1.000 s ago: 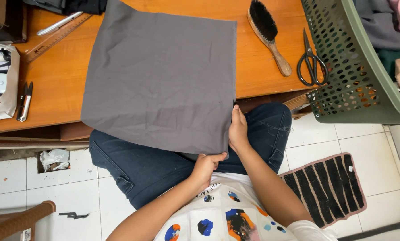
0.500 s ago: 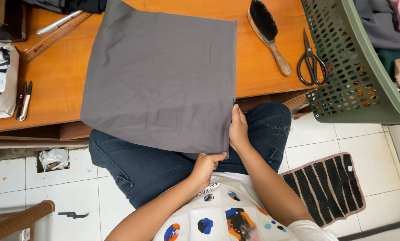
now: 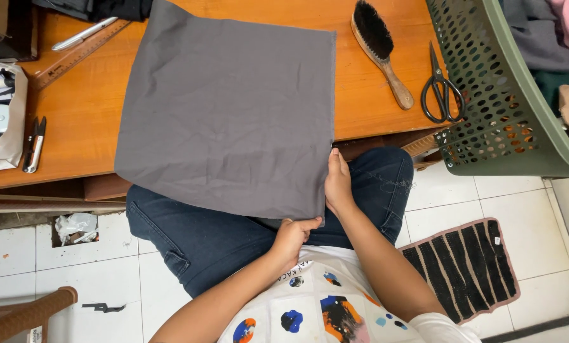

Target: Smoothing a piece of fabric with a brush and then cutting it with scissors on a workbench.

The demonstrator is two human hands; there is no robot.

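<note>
While hands [image 3: 316,209] pinch grey cloth [image 3: 227,114], wooden table [image 3: 373,101]

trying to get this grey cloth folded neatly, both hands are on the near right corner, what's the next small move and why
Probably lift that corner and carry it across toward the far left edge. Both the left hand and right hand already pinch the near right corner of the grey cloth, which lies flat, half on the wooden table and half over the lap.
</note>
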